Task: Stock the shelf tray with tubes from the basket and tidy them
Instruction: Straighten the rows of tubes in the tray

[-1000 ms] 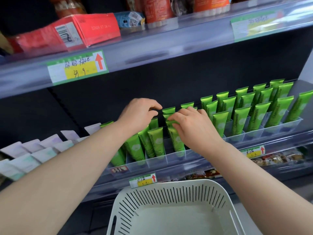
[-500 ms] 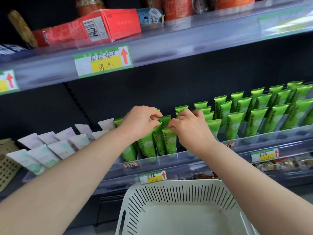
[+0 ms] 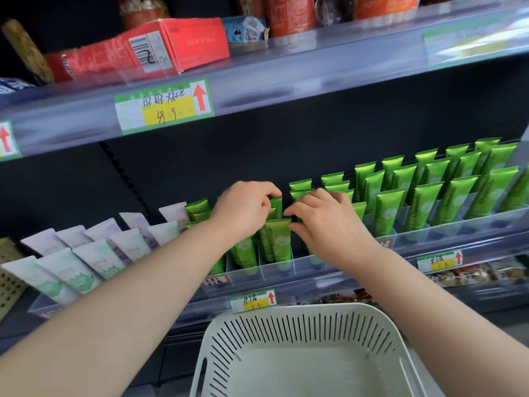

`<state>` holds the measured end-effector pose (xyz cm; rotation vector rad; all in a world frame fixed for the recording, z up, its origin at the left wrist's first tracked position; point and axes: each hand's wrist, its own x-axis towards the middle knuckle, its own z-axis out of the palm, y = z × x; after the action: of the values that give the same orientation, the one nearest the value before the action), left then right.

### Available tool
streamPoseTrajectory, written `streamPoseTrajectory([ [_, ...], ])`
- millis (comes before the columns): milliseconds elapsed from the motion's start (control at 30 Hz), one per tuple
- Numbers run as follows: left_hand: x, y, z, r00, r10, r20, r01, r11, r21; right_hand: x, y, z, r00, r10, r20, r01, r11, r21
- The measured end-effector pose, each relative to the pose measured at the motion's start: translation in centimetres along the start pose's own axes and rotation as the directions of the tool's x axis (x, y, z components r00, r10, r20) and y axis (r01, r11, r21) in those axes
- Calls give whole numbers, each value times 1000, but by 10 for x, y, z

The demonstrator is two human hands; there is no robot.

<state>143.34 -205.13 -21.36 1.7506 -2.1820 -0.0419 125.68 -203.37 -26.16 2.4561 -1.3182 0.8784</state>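
Green tubes point(image 3: 395, 213) stand in rows in a clear divided shelf tray point(image 3: 446, 229) on the middle shelf. My left hand point(image 3: 243, 210) pinches the top of a green tube point(image 3: 276, 203) in a middle compartment. My right hand point(image 3: 329, 224) is just to its right, fingers curled over the tops of neighbouring green tubes point(image 3: 282, 242), which it partly hides. The white slotted basket point(image 3: 300, 351) sits below the shelf in front of me, and no tubes show inside it.
White and pale-purple tubes point(image 3: 86, 256) lie in a tray to the left. Red boxes point(image 3: 160, 47) and packets sit on the shelf above. Price labels point(image 3: 164, 106) hang on the shelf edges. Snack packs point(image 3: 472, 275) fill the shelf below.
Both hands have drawn closer together over the middle compartments. My left hand now pinches a tube top. The view has shifted slightly left and downward.
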Motion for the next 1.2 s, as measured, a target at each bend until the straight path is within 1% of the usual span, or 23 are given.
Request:
streamPoseTrajectory([
  [100, 0, 5, 4, 998, 22, -58, -24, 999, -43, -7, 5, -1, 1000, 21, 9, -21, 1000, -11],
  [167, 1, 5, 6, 997, 33, -65, -37, 997, -63, -9, 7, -2, 999, 31, 26, -31, 999, -17],
  [300, 5, 6, 7, 999, 30, -30, -33, 995, -90, -8, 6, -4, 998, 36, 42, -36, 999, -10],
  [467, 6, 2, 6, 999, 42, 24, -39, 991, -131, -2, 3, -5, 999, 37, 24, -37, 999, -6],
  [633, 11, -10, -2, 999, -4, -46, -6, 978, -210, 2, 1, -5, 998, 45, 50, -45, 999, 10],
  [733, 15, -16, -4, 998, -19, -68, 4, 976, -220, 2, 1, -5, 997, 59, 48, -61, 998, 31],
  [867, 23, -23, -2, 990, -45, -131, 22, 985, -173, 1, 2, -4, 996, 72, 55, -73, 997, 29],
  [933, 28, -26, 0, 987, -63, -148, 45, 992, -120, 2, 2, -3, 995, 76, 65, -78, 996, 37],
  [1100, 38, -32, 1, 995, -35, -95, 39, 999, 37, 5, 0, -2, 995, 80, 63, -83, 995, 54],
  [1200, 42, -33, -1, 997, -42, -62, 45, 998, 50, 5, 1, -1, 994, 87, 62, -91, 994, 61],
])
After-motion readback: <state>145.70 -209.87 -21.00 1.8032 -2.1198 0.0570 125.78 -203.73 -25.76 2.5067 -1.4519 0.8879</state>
